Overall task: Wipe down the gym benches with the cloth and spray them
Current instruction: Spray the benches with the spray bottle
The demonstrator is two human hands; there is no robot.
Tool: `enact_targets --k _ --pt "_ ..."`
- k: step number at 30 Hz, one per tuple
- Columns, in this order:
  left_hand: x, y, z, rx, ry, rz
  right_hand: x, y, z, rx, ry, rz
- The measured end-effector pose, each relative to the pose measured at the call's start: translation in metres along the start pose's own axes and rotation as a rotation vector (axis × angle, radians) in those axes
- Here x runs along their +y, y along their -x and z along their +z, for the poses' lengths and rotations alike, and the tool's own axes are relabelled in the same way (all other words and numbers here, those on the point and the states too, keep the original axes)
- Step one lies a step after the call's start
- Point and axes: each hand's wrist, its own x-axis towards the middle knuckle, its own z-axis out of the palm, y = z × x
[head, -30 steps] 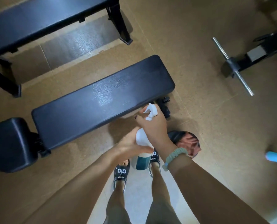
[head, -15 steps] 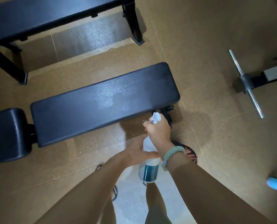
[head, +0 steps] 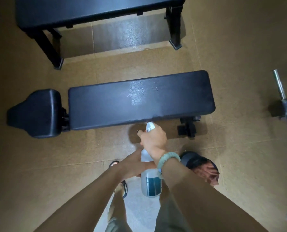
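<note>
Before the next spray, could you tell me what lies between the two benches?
In the head view, only bare floor lies between the near bench and far bench.

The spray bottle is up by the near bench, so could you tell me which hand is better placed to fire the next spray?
Right. The right hand grips the spray bottle at its trigger head, nozzle toward the near bench; the left hand only steadies the body.

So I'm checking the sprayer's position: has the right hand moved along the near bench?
Yes: the right hand slid leftward from the near bench's right end toward its middle.
</note>
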Motion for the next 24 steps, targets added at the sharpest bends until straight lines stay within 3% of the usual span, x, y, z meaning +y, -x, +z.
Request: enact_targets --k 8,15,20,24 --pt "-0.044 0.046 -0.054 0.14 0.03 0.069 -0.038 0.041 0.066 -0.16 -0.004 -0.165" --pt "-0.085 0.078 -0.095 0.164 0.083 0.068 -0.068 0.076 0.122 -0.062 0.184 -0.236" --pt "-0.106 0.094 -0.124 0.194 0.137 0.121 -0.081 0.093 0.154 -0.131 0.106 -0.249" --pt "-0.127 0.105 -0.15 0.166 0.072 0.141 -0.095 0.103 0.182 -0.048 0.134 -0.202"
